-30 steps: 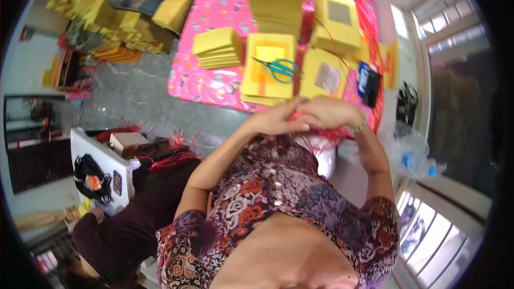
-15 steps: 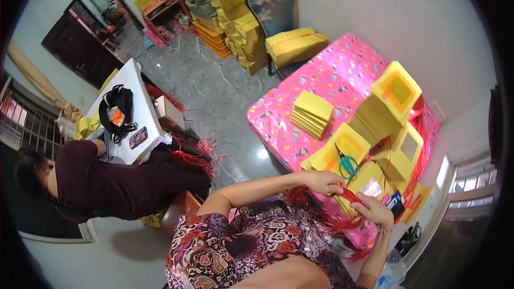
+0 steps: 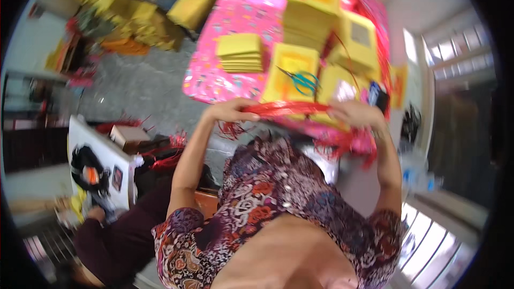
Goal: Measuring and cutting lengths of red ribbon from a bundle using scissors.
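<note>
A bundle of shiny red plastic ribbon strands point(image 3: 289, 108) is stretched sideways between my two hands at the table's near edge. My left hand point(image 3: 231, 111) is closed round its left end, with loose red ends hanging below. My right hand point(image 3: 356, 114) grips the other end, and more strands dangle beneath it. Just beyond the bundle, teal-handled scissors point(image 3: 305, 83) lie on a yellow paper stack point(image 3: 289, 59) with an orange print. The picture is somewhat blurred by motion.
The table has a pink patterned cover point(image 3: 209, 69). On it stand a small yellow stack point(image 3: 239, 53), a tall yellow stack point(image 3: 310, 10) and a yellow block point(image 3: 356, 40). At the left a person in dark clothes point(image 3: 126, 235) sits by a white table point(image 3: 80, 134).
My hands have moved apart, drawing the red ribbon bundle out straight between them. The whole view has turned, so the pink table now lies straight ahead.
</note>
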